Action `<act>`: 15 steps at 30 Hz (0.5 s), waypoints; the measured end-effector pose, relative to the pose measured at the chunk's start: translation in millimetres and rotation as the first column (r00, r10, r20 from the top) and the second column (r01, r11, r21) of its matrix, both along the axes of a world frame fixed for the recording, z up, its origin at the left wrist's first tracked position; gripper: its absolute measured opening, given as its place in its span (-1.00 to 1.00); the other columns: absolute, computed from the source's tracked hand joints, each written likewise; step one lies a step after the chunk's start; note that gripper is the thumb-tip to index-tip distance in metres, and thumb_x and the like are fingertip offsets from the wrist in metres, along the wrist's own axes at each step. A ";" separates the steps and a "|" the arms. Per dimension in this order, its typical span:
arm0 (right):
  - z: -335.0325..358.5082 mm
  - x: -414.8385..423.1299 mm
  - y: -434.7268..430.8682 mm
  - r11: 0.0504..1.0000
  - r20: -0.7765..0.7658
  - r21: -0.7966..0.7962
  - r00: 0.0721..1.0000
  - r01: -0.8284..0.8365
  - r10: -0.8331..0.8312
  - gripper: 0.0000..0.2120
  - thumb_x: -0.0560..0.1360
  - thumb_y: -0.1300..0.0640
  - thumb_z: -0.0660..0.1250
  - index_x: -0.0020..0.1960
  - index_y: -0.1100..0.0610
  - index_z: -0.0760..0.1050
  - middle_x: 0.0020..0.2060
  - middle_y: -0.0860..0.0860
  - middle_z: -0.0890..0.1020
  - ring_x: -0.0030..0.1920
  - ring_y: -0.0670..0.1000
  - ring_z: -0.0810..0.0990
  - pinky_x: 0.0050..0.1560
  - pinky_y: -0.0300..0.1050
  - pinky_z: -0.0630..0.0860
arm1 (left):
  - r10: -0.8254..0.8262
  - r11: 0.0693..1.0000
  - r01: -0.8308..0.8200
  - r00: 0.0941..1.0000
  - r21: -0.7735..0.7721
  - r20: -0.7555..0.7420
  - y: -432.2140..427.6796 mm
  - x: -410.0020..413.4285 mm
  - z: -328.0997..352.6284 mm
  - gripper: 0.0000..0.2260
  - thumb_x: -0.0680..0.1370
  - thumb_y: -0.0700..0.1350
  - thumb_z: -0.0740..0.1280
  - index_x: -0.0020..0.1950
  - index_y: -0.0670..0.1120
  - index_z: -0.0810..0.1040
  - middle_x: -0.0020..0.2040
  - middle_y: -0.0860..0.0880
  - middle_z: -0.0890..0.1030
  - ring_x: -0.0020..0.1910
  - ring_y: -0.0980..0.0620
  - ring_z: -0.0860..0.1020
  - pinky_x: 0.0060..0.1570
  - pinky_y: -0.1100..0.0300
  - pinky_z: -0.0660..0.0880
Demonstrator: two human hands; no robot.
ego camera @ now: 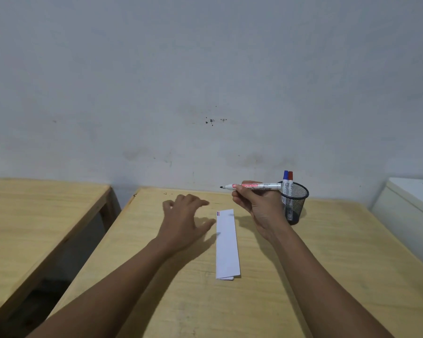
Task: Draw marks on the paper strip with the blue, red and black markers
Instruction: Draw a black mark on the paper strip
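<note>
A folded white paper strip point(227, 242) lies lengthwise on the wooden table point(327, 264), with a short blue and a short red line at its far left corner. My right hand point(259, 206) holds an uncapped black marker point(253, 186) level above the strip's far end, its tip pointing left. The cap is not in sight. My left hand point(185, 222) hovers open just left of the strip, fingers spread. The blue marker point(285, 182) and red marker point(290, 182) stand capped in a black mesh cup point(294, 203) at the right.
A second wooden table point(34, 215) stands to the left across a dark gap. A white cabinet point(410, 208) sits at the right edge. A grey wall rises right behind the tables.
</note>
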State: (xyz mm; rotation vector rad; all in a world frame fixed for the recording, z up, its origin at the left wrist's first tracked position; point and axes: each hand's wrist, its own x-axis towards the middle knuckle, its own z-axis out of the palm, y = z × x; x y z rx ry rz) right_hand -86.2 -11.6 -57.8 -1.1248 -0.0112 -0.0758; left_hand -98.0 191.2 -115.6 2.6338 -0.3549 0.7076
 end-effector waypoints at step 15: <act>-69.7 68.3 -4.0 0.909 -0.093 -0.407 0.994 -0.088 0.054 -0.89 0.47 0.33 0.47 -0.01 0.33 0.61 -0.21 0.19 0.67 -0.23 0.06 0.64 -0.09 -0.05 0.62 | -0.267 0.935 0.317 0.924 0.158 -0.274 -32.2 -5.5 -42.3 -0.36 0.51 0.41 0.12 0.46 0.06 0.39 0.48 0.07 0.39 0.41 0.09 0.35 0.34 0.06 0.25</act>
